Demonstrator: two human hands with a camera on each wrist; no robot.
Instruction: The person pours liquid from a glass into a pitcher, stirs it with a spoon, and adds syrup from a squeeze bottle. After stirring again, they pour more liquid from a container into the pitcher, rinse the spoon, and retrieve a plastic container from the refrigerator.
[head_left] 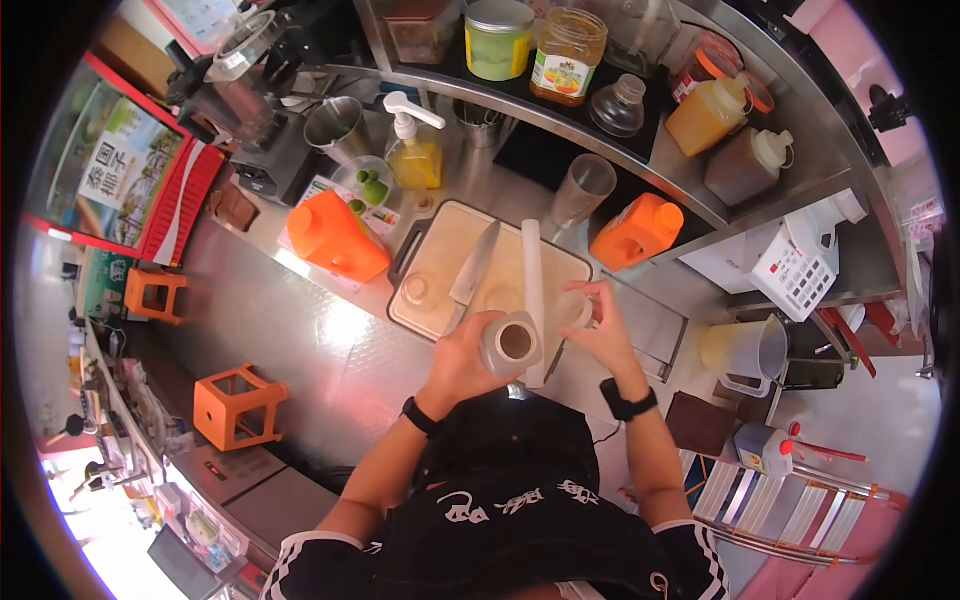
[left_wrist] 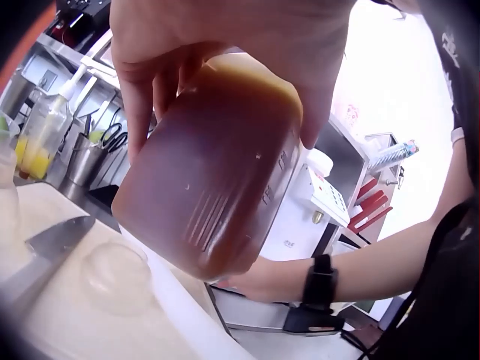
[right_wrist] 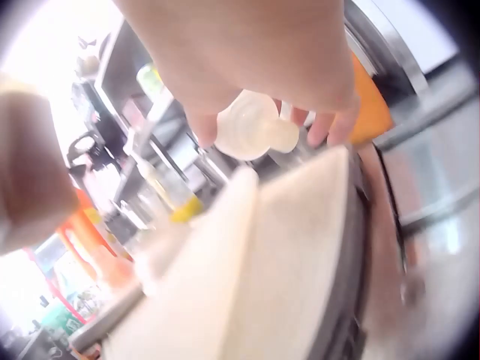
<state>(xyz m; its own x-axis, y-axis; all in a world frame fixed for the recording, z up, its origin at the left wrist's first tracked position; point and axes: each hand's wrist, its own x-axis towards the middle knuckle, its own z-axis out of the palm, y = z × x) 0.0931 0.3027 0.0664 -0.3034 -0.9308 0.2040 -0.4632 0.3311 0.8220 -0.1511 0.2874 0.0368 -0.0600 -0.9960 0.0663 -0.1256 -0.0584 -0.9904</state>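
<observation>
My left hand grips a translucent plastic bottle whose mouth is uncovered. In the left wrist view the bottle shows dark brown liquid inside, and the fingers wrap round its neck end. Just to the right, my right hand holds a translucent cap with a spout between thumb and fingers, apart from the bottle. Beneath both hands lies a cutting board. On it are a knife, a long white roll and a clear round lid-like piece.
Two orange jugs flank the board. Behind it stand a pump bottle of yellow liquid and a clear cup. A shelf above holds jars and squeeze bottles. A measuring jug stands at the right.
</observation>
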